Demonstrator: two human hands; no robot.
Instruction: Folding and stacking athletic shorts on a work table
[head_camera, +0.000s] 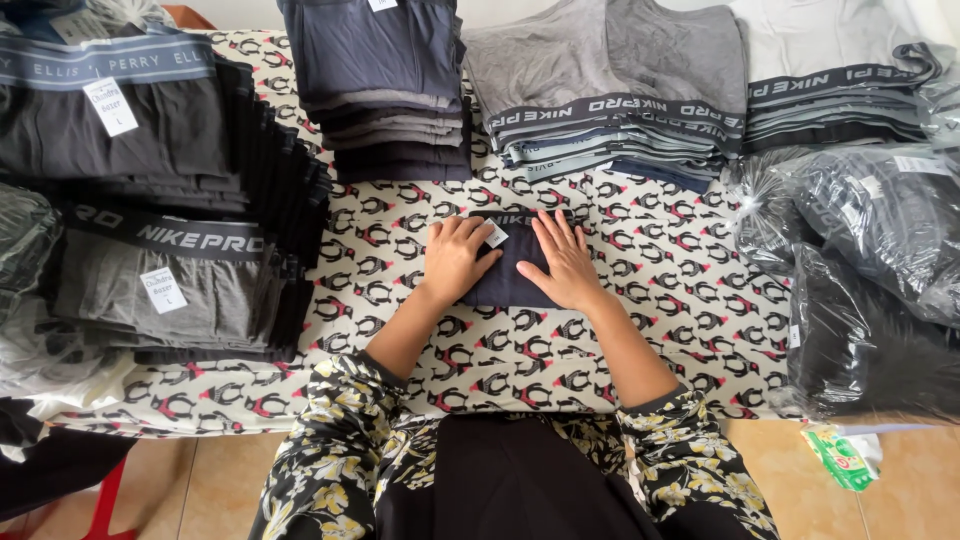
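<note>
Patterned cloth (640, 270) covers the counter, stacks (390, 90) all round. Left hand (455, 258) and right hand (565, 260) lie open, palms flat on folded dark underwear (512, 275) at centre.

Matt cloth briefs (508, 275); glossy plastic bags (870, 250).

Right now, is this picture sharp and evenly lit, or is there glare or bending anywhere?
Head view: soft, even light; both hands, left hand and right hand, lie sharp on the dark folded garment, casting only faint shadows. Head view: the plastic bags at right catch bright glare. Head view: the wide lens bows the table edge and stretches the corners.
</note>
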